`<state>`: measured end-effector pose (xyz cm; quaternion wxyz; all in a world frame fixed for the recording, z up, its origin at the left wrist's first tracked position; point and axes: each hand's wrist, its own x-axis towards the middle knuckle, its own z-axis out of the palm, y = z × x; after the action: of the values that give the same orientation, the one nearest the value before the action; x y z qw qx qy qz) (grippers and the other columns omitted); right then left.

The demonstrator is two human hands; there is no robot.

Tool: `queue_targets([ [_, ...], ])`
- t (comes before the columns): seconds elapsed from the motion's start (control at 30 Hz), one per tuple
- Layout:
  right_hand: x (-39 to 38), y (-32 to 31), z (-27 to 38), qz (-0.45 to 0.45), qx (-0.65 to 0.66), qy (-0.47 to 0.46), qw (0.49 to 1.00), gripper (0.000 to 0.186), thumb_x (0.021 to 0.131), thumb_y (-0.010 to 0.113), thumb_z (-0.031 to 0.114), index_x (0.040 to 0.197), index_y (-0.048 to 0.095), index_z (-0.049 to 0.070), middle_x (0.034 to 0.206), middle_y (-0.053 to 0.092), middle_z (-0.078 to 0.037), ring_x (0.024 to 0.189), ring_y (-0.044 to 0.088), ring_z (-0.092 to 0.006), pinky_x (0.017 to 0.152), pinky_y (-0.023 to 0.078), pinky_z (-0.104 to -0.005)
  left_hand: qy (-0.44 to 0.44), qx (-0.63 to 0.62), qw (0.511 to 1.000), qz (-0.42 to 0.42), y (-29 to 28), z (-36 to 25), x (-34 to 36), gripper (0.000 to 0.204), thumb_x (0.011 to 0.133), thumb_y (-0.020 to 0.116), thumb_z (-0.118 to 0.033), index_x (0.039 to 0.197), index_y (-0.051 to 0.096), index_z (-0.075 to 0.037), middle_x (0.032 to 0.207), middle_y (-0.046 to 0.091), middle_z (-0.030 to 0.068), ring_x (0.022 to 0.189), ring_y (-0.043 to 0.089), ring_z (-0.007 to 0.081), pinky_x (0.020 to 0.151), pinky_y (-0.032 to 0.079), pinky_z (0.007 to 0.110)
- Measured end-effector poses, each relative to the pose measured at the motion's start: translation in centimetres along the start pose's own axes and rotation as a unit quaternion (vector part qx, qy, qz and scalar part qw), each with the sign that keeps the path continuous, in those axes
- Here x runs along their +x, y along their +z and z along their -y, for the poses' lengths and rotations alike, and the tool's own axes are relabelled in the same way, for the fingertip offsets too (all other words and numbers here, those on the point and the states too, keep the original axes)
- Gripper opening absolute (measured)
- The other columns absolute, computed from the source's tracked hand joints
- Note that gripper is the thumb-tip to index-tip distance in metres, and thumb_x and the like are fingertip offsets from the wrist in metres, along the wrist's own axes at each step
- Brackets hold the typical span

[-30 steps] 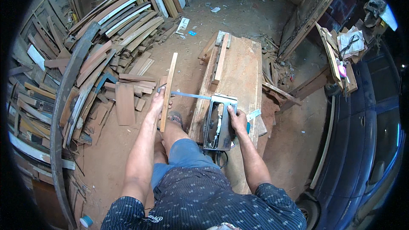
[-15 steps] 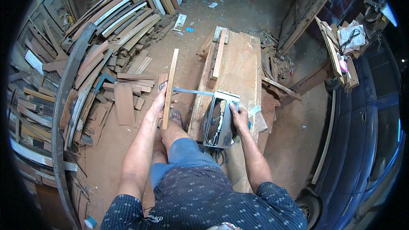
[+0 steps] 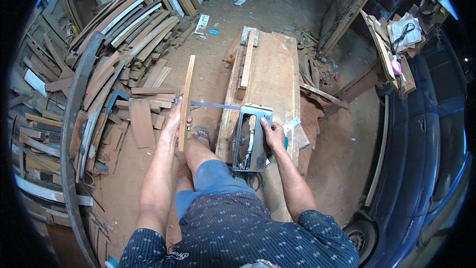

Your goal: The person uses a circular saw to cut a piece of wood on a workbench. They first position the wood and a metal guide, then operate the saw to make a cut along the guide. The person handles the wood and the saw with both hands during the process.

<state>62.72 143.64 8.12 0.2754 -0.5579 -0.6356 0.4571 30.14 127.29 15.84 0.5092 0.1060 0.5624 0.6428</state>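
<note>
A circular saw with its flat metal base plate turned up rests over the near part of a wooden bench. Its blade shows in the plate's slot. From the saw a thin metal guide bar runs left to a long wooden strip standing across its end. My left hand is closed round the strip's side at the bar's end; some fingers are hidden behind the wood. My right hand grips the right edge of the base plate, thumb on top and fingers underneath.
A narrow wooden batten lies along the bench's left side. Stacked timber offcuts and curved boards fill the left. A blue car stands at the right, below a cluttered shelf. A small blue-white plate lies beside the saw.
The whole view has shifted slightly. My left hand and the wooden strip have moved a little left, and the strip has turned slightly. Both hands keep their holds.
</note>
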Motion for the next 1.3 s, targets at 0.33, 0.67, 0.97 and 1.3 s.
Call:
queue_targets([
  [0.33,0.1,0.1,0.0,-0.011,-0.005,-0.013,1.0,0.06,0.086,0.069,0.057,0.074,0.067,-0.002,0.065,0.062,-0.008,0.062,0.054,-0.0148,0.06,0.045,-0.0341,0.005,-0.005,1.0,-0.016,-0.4,0.7,0.6,0.05,0.103,0.042,-0.053,0.125,0.053,-0.009,0.12,0.063,0.0189,0.051,0.046,0.0098,0.043,0.038,0.024],
  [0.67,-0.4,-0.4,1.8,0.025,-0.055,0.029,0.998,0.064,0.085,0.068,0.06,0.095,0.073,-0.002,0.084,0.072,-0.021,0.082,0.07,-0.0308,0.077,0.051,-0.0408,0.006,0.004,1.0,-0.01,-0.5,0.3,0.3,0.05,0.105,0.041,-0.05,0.128,0.052,-0.007,0.117,0.064,0.019,0.052,0.049,0.0096,0.041,0.038,0.021],
  [0.97,-0.6,-0.2,2.5,0.026,-0.076,0.025,0.996,0.065,0.085,0.067,0.061,0.095,0.072,-0.002,0.085,0.072,-0.022,0.085,0.07,-0.0329,0.079,0.051,-0.0419,-0.003,0.0,1.0,-0.009,-0.4,0.5,0.4,0.055,0.104,0.039,-0.055,0.129,0.052,-0.007,0.12,0.063,0.0204,0.051,0.048,0.0094,0.04,0.039,0.021],
  [1.3,-0.4,-0.1,1.9,0.021,-0.068,0.027,0.997,0.066,0.085,0.067,0.062,0.091,0.071,-0.003,0.083,0.071,-0.023,0.082,0.069,-0.0332,0.076,0.051,-0.0433,0.005,0.002,1.0,-0.009,-1.3,0.6,0.7,0.054,0.104,0.041,-0.054,0.13,0.05,-0.007,0.121,0.062,0.0205,0.05,0.048,0.0094,0.041,0.039,0.021],
])
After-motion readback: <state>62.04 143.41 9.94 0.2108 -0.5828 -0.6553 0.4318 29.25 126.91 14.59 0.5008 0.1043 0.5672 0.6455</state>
